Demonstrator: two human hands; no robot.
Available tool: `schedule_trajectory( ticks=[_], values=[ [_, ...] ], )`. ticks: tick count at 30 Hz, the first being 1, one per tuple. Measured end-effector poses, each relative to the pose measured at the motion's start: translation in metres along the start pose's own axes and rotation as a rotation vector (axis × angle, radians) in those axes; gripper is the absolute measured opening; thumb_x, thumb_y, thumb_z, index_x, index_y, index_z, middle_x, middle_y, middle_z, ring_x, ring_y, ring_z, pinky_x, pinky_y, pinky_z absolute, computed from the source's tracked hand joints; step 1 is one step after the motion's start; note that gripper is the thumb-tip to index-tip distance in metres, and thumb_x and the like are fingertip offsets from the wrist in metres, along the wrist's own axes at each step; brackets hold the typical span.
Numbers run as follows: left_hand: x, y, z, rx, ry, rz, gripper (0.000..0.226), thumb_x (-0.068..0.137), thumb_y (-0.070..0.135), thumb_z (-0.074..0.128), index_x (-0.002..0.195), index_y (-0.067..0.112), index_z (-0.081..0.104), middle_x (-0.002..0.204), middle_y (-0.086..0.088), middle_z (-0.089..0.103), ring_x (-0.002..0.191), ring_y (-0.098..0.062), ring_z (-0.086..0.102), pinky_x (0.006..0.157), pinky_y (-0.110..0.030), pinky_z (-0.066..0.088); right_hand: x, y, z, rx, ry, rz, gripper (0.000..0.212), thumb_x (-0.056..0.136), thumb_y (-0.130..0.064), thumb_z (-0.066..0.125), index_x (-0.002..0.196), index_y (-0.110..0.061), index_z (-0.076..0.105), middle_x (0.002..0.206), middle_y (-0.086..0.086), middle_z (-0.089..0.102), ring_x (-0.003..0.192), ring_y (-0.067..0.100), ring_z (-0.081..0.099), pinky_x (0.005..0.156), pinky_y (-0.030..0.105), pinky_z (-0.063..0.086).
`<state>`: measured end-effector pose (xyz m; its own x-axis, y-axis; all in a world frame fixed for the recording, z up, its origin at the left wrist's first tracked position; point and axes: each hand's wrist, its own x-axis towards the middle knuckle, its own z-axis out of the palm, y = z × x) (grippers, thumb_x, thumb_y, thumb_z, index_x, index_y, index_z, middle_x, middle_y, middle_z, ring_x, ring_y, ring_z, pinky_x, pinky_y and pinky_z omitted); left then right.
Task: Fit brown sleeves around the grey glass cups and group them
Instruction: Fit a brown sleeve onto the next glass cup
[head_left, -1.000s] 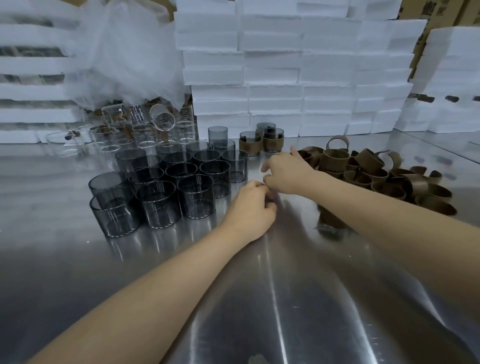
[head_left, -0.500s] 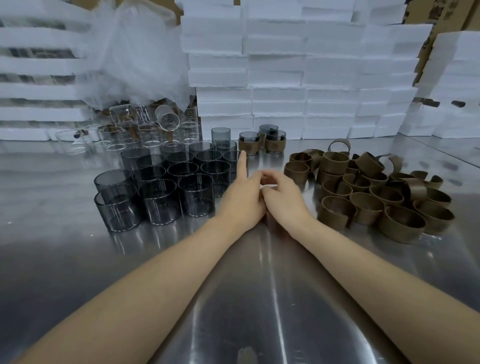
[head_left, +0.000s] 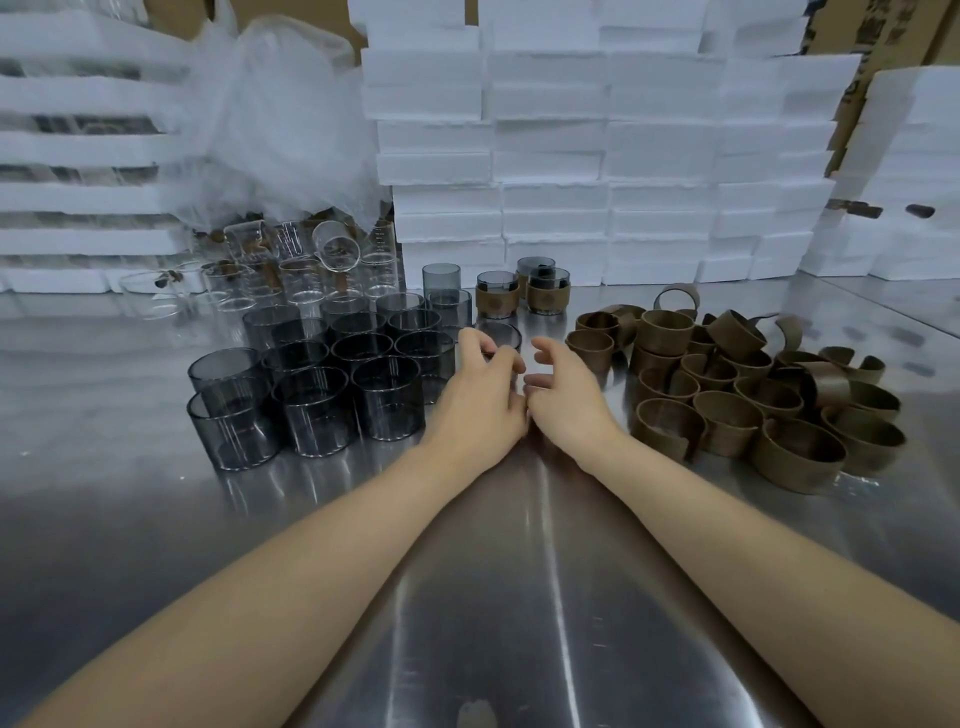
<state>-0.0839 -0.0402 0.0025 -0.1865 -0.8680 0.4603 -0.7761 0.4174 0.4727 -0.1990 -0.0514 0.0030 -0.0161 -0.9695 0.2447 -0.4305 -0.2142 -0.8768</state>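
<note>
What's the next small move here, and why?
Likely the left hand grips the grey cup just beyond it: both hands look empty, and loose sleeves lie just right of the right hand.

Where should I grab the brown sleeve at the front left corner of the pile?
Pinch the sleeve by its top rim from above, thumb inside, on its left wall. It stands upright and open, that side faces bare table, and other sleeves crowd its right and back.

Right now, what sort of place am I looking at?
Probably a packing or assembly workshop: batches of grey glass cups and brown sleeves on a steel table, white foam boxes stacked behind.
</note>
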Motion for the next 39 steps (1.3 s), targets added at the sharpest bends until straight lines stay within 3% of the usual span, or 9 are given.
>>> schedule_trajectory(
  ticks=[5, 9, 12, 15, 20, 25, 29, 34, 39],
  values=[
    [-0.003, 0.002, -0.002, -0.117, 0.082, 0.069, 0.007, 0.088, 0.009, 0.053, 0.086, 0.015, 0.057, 0.102, 0.003, 0.041, 0.07, -0.02, 0.052, 0.068, -0.045, 0.051, 0.002, 0.0, -0.009, 0.053, -0.039, -0.009, 0.073, 0.084, 0.008, 0.058, 0.148, -0.013, 0.029, 0.139, 0.006, 0.044, 0.118, 0.018, 0.052, 0.095, 0.027, 0.045],
    [-0.005, 0.005, -0.005, -0.246, 0.132, 0.195, 0.013, 0.085, 0.001, 0.051, 0.082, 0.012, 0.056, 0.098, 0.006, 0.041, 0.073, -0.012, 0.052, 0.065, -0.028, 0.047, 0.0, -0.001, -0.01, 0.136, -0.031, -0.071, 0.067, 0.081, 0.001, 0.066, 0.14, -0.015, 0.039, 0.124, 0.003, 0.056, 0.114, 0.018, 0.057, 0.101, 0.035, 0.047],
    [-0.008, 0.011, -0.005, -0.354, 0.169, 0.261, 0.021, 0.086, -0.006, 0.05, 0.097, 0.011, 0.054, 0.108, 0.004, 0.041, 0.079, -0.009, 0.051, 0.072, -0.018, 0.044, 0.0, 0.0, -0.009, 0.151, 0.06, -0.081, 0.058, 0.078, -0.004, 0.072, 0.128, -0.017, 0.044, 0.109, -0.007, 0.059, 0.1, 0.004, 0.058, 0.091, 0.021, 0.047],
    [-0.009, 0.016, -0.002, -0.472, 0.261, 0.178, 0.029, 0.09, 0.001, 0.059, 0.114, 0.012, 0.046, 0.12, -0.001, 0.035, 0.088, -0.007, 0.052, 0.082, -0.012, 0.042, 0.003, 0.001, -0.011, 0.197, 0.175, -0.106, 0.057, 0.073, -0.004, 0.077, 0.117, -0.019, 0.045, 0.096, -0.017, 0.055, 0.083, -0.013, 0.055, 0.071, 0.002, 0.043],
    [-0.006, 0.016, -0.002, -0.526, 0.096, -0.014, 0.063, 0.093, 0.025, 0.063, 0.145, 0.012, 0.03, 0.141, -0.003, 0.032, 0.13, -0.012, 0.041, 0.111, -0.027, 0.036, 0.004, -0.001, -0.009, 0.183, 0.165, -0.213, 0.059, 0.074, -0.002, 0.076, 0.117, -0.024, 0.042, 0.1, -0.018, 0.056, 0.09, -0.011, 0.057, 0.074, 0.006, 0.044],
    [-0.004, 0.015, -0.006, -0.768, -0.011, -0.098, 0.064, 0.093, 0.016, 0.064, 0.148, 0.017, 0.031, 0.141, -0.003, 0.051, 0.129, -0.012, 0.05, 0.113, -0.038, 0.038, 0.002, 0.002, -0.004, 0.171, 0.172, -0.25, 0.056, 0.075, -0.004, 0.074, 0.115, -0.028, 0.043, 0.098, -0.022, 0.057, 0.087, -0.023, 0.053, 0.073, -0.001, 0.041],
    [-0.003, 0.015, -0.006, -0.769, -0.011, -0.117, 0.067, 0.092, 0.009, 0.063, 0.151, 0.016, 0.031, 0.146, -0.005, 0.046, 0.134, -0.015, 0.046, 0.115, -0.039, 0.035, 0.003, 0.001, -0.006, 0.227, 0.166, -0.274, 0.055, 0.076, 0.007, 0.07, 0.117, -0.021, 0.046, 0.102, -0.018, 0.057, 0.09, -0.019, 0.055, 0.077, 0.002, 0.042],
    [-0.003, 0.014, -0.006, -0.817, 0.0, -0.137, 0.064, 0.097, 0.005, 0.052, 0.154, 0.019, 0.025, 0.153, -0.004, 0.039, 0.14, -0.014, 0.038, 0.118, -0.039, 0.03, 0.003, -0.001, -0.008, 0.358, 0.076, -0.24, 0.058, 0.073, 0.017, 0.069, 0.126, -0.001, 0.052, 0.111, 0.004, 0.063, 0.09, -0.007, 0.061, 0.072, 0.01, 0.05],
    [-0.003, 0.012, -0.006, -0.76, 0.02, -0.122, 0.055, 0.102, 0.011, 0.042, 0.153, 0.021, 0.027, 0.152, 0.009, 0.033, 0.139, -0.002, 0.031, 0.118, -0.027, 0.027, 0.002, 0.0, -0.012, 0.395, 0.044, -0.215, 0.066, 0.064, 0.02, 0.073, 0.123, -0.005, 0.054, 0.103, -0.003, 0.065, 0.084, -0.009, 0.064, 0.067, 0.01, 0.05]
  ],
)
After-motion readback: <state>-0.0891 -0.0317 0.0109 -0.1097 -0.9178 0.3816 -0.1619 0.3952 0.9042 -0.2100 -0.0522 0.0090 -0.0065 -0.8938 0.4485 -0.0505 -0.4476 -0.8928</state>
